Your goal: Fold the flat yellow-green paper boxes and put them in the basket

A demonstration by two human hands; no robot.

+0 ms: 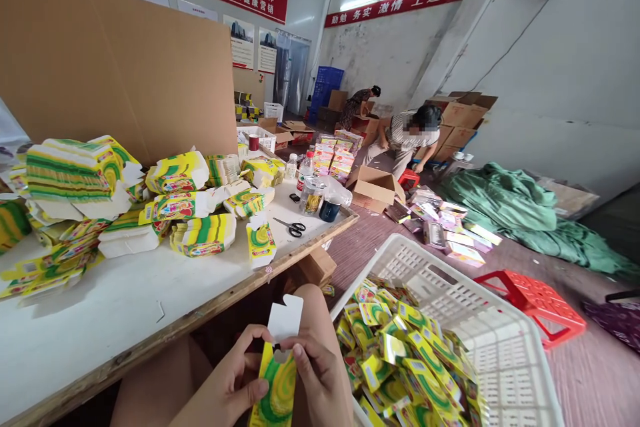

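Observation:
Over my lap is a small yellow and green carton, upright, with its white top flap standing open. My left hand is closed round its left side, thumb across the front. My right hand pinches the upper right edge, fingertips by the opening. Something small and dark shows at the mouth of the carton, too small to name. To the right, a white plastic basket holds many similar yellow and green cartons. One more carton stands on the white table's edge.
Stacks of flat yellow cartons cover the white table. Black scissors, a jar and a dark mug are near its corner. A red stool stands beyond the basket; two people work farther back.

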